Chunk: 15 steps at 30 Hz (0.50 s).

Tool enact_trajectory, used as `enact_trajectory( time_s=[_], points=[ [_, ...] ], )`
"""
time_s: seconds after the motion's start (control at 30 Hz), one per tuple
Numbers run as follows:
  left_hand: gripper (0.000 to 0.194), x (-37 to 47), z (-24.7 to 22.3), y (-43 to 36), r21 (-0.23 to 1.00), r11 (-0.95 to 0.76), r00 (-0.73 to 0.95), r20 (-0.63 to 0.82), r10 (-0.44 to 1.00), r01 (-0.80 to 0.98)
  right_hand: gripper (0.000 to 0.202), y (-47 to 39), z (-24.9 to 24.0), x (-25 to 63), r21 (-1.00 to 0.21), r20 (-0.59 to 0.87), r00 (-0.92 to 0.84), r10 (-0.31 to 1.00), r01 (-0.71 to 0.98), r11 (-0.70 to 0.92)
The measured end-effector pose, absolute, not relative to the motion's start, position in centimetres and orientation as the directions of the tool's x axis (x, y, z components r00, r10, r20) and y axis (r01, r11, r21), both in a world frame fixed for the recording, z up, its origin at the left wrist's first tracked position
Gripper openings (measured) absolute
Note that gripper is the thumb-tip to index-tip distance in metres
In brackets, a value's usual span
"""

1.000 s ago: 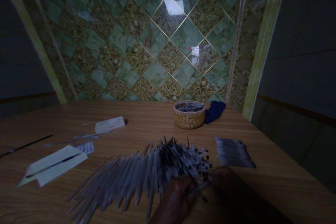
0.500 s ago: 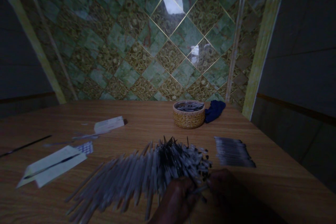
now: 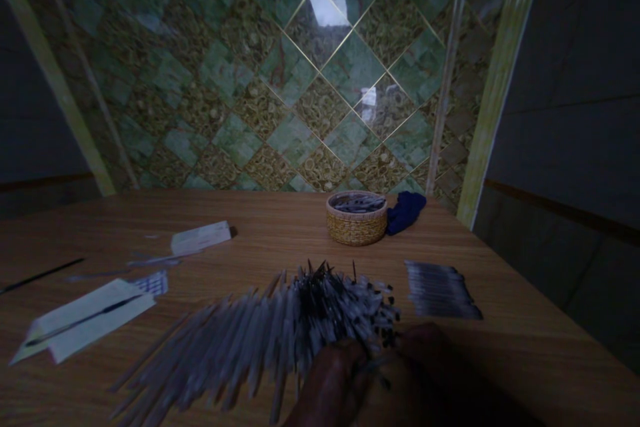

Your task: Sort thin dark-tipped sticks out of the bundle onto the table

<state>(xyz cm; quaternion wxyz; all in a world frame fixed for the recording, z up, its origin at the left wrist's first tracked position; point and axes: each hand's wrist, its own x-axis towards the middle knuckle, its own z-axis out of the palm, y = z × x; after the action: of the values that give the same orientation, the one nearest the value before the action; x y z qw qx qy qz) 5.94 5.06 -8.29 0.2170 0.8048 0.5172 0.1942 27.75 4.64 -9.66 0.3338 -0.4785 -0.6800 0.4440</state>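
A big fanned heap of thin grey sticks with dark tips (image 3: pixel 280 330) lies on the wooden table (image 3: pixel 280 240) in front of me. My left hand (image 3: pixel 333 383) and my right hand (image 3: pixel 430 363) meet at the heap's near right edge. Between their fingertips they pinch one thin stick (image 3: pixel 373 365). The light is dim, and both hands are cut off by the bottom edge. To the right, a neat flat row of the same sticks (image 3: pixel 440 289) lies side by side.
A round woven basket (image 3: pixel 356 219) holding more sticks stands at the back, with a dark blue cloth (image 3: pixel 405 210) beside it. White paper packets (image 3: pixel 83 320) and a small white box (image 3: pixel 200 238) lie to the left. A tiled wall rises behind the table.
The view has shifted slightly, so everything sits a little further left. My hands stay together at the heap's edge, pinching the stick, and have barely moved.
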Motion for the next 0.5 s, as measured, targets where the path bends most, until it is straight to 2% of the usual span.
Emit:
enact_trajectory(
  time_s=[0.17, 0.27, 0.5],
  points=[
    [0.011, 5.7, -7.2, 5.1, 0.515, -0.285, 0.306, 0.046, 0.951, 0.808, 0.030, 5.2, -9.6, 28.6, -0.902, 0.074, -0.194, 0.978, 0.406, 0.149],
    [0.011, 5.6, -6.5, 5.0, 0.527, -0.242, 0.256, 0.047, 0.965, 0.815, 0.029, 6.2, -10.1, 28.2, -0.892, 0.083, -0.183, 0.980, 0.424, 0.155],
    [0.012, 5.5, -6.5, 5.2, 0.506, -0.219, 0.243, 0.021, 0.970, 0.834, 0.021, 8.1, -11.3, 26.1, -0.882, 0.082, -0.390, 0.917, 0.400, 0.249]
  ],
)
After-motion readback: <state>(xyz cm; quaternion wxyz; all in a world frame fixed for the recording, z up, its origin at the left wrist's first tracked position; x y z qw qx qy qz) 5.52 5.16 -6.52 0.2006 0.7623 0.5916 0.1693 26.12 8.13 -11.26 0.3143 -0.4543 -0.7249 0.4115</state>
